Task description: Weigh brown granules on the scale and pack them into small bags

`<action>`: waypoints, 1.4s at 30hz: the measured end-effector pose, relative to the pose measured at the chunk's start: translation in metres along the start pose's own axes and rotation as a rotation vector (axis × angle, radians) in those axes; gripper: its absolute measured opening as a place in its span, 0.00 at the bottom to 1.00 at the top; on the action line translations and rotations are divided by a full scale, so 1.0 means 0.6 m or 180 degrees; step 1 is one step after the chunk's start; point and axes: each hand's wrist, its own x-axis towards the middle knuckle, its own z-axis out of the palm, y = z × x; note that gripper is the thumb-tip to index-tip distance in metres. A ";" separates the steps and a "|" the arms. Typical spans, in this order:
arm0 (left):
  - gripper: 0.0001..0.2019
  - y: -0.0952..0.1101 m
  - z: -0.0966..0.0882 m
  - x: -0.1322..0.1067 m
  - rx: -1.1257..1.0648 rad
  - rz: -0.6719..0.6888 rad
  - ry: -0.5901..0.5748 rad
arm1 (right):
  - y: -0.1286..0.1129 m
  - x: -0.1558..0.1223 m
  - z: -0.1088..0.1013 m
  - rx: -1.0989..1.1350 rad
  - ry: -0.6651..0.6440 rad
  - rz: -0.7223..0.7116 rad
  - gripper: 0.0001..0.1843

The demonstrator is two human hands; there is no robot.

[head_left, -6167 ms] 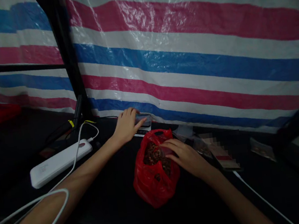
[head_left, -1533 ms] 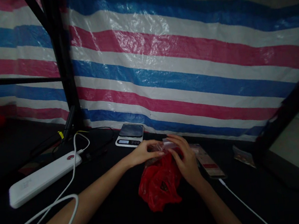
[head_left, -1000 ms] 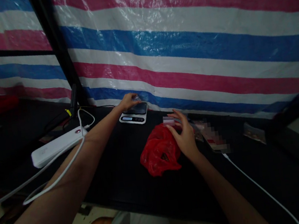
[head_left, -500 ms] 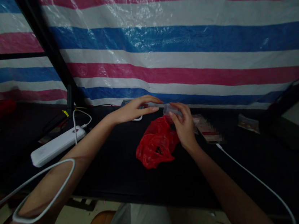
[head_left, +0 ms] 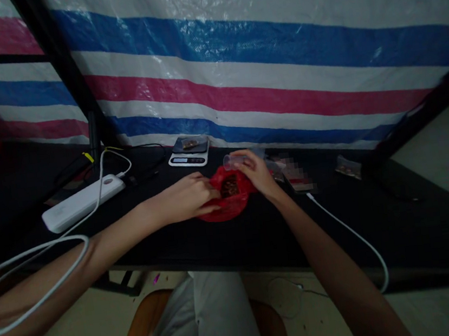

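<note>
A red plastic bag (head_left: pixel 229 210) lies on the black table with its mouth open, showing small brown pieces (head_left: pixel 230 186) inside. My left hand (head_left: pixel 193 196) is at the bag's left side, its fingers closed on the rim. My right hand (head_left: pixel 255 170) grips a small clear plastic cup (head_left: pixel 231 162), tilted above the bag's far edge. Whether the cup holds anything cannot be made out.
Behind the bag stands a white digital scale (head_left: pixel 188 159) bearing a small clear packet (head_left: pixel 191 143). A phone (head_left: pixel 297 176) with a white cable lies to the right, and another packet (head_left: pixel 348 168) lies farther right. A white power strip (head_left: pixel 84 204) lies at left.
My left hand has come down from near the cup to the bag's rim, and the bag's mouth is wider. The cup has moved left over the bag. The scale is now uncovered.
</note>
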 end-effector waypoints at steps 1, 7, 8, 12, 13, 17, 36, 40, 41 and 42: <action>0.13 -0.010 -0.001 -0.010 0.0114 -0.0177 0.0033 | 0.000 -0.003 0.006 -0.0019 -0.0196 0.0036 0.12; 0.22 -0.036 0.006 -0.043 0.0159 -0.1204 0.0163 | -0.007 -0.018 0.026 -0.0576 -0.1144 -0.0057 0.12; 0.23 -0.037 0.010 -0.043 0.0143 -0.1387 0.0106 | -0.009 -0.018 0.024 -0.0736 -0.1131 -0.0132 0.12; 0.20 -0.040 0.025 -0.034 0.0273 -0.1699 -0.0047 | -0.015 -0.012 0.006 -0.1211 -0.0971 -0.0391 0.15; 0.18 -0.043 0.028 -0.031 0.0334 -0.1646 -0.0033 | -0.016 -0.011 0.001 -0.1234 -0.1001 -0.0393 0.15; 0.12 -0.055 0.040 -0.018 0.0353 -0.1490 0.0175 | -0.011 -0.007 -0.015 -0.1161 -0.1344 -0.0230 0.15; 0.22 -0.090 0.114 -0.024 -0.1050 -0.2319 0.0465 | -0.011 -0.010 -0.021 -0.2790 -0.0860 -0.0450 0.15; 0.20 -0.077 0.106 -0.026 -0.0698 -0.2494 0.0347 | -0.014 -0.014 -0.013 -0.2665 -0.1086 -0.0596 0.16; 0.18 -0.074 0.105 -0.025 -0.0715 -0.2506 0.0384 | -0.014 -0.015 -0.010 -0.2641 -0.1159 -0.0602 0.17; 0.16 -0.073 0.106 -0.024 -0.0824 -0.2495 0.0443 | -0.015 -0.016 -0.006 -0.2609 -0.1238 -0.0609 0.18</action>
